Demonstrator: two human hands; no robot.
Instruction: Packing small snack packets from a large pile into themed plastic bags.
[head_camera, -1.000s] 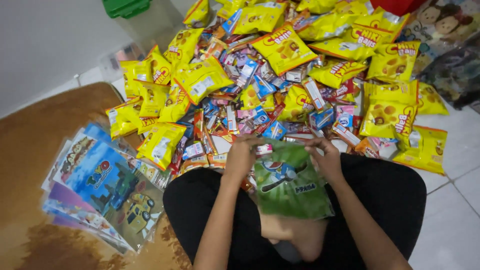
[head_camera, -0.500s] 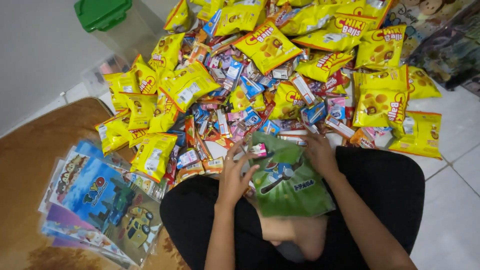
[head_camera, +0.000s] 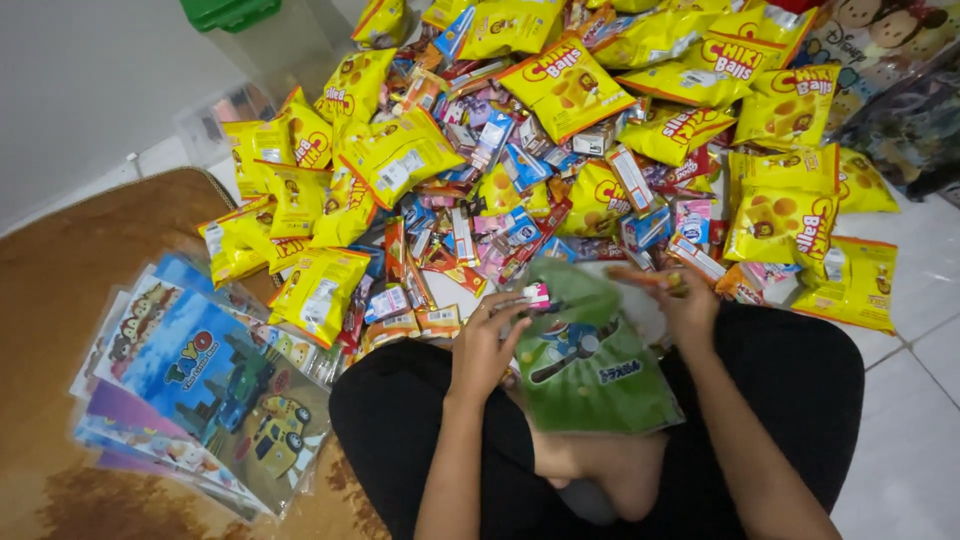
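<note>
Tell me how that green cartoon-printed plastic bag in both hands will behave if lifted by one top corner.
Probably floppy: the green bag is thin film, already creased and bulging where the left hand and right hand spread its mouth. Likely light, since it drapes on the lap without sagging. Its glossy surface may slip between the fingers, so pinch firmly.

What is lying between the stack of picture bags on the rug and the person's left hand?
In the head view, between the picture bags and the left hand lie a yellow snack packet, small sweets packets and the person's black-clothed knee.
</note>
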